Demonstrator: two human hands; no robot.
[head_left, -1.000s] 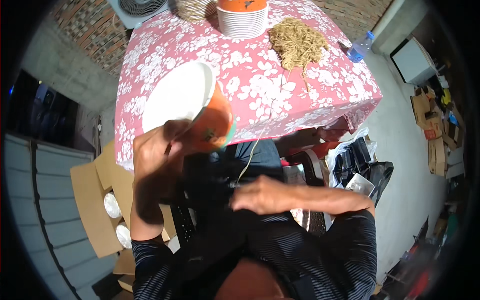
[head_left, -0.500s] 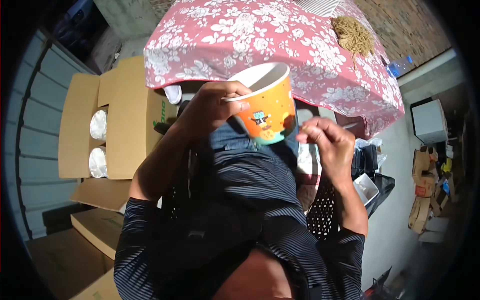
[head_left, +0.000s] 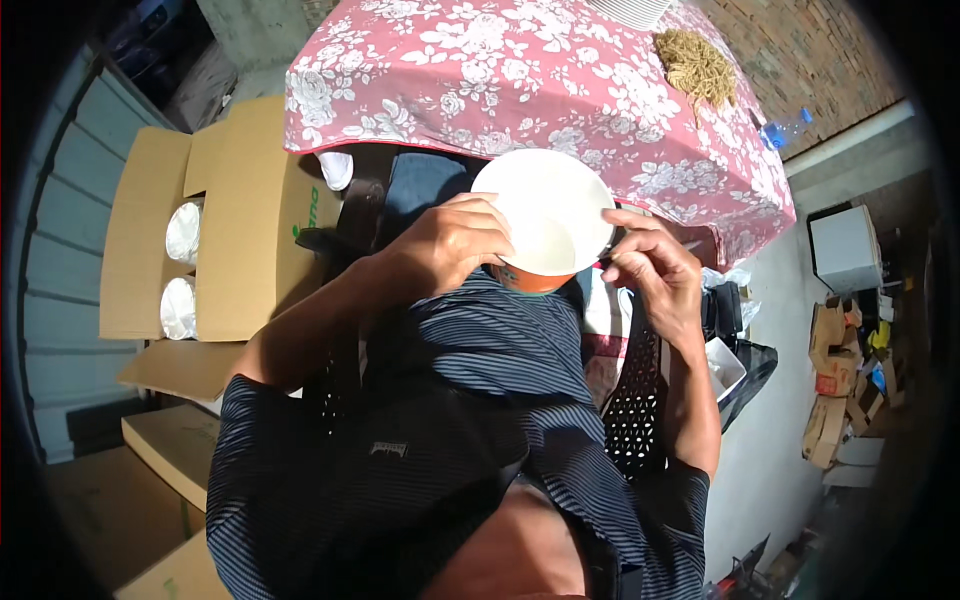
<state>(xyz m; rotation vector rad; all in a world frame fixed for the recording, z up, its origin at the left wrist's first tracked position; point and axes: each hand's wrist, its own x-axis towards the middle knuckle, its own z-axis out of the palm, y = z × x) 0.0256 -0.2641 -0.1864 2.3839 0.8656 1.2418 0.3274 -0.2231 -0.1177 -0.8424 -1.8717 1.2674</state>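
The round orange-and-white paper tub (head_left: 543,218) has tipped mouth-up, at twelve o'clock; the left hand (head_left: 455,240) pinches it near eight, where slackening could drop it. The right hand (head_left: 655,265) curls narrowly at three, hold unclear.

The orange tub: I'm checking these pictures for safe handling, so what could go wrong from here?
Drop: the orange tub is held in the air, its left side in the left hand; I cannot tell whether the right hand beside it supports it, so it might slip.
Dent: the left hand's grip is at the tub's mouth, so squeezing hard could bend it.
Knock: the bottle is near the edge of the cloth-covered table, so a bump might send it over.
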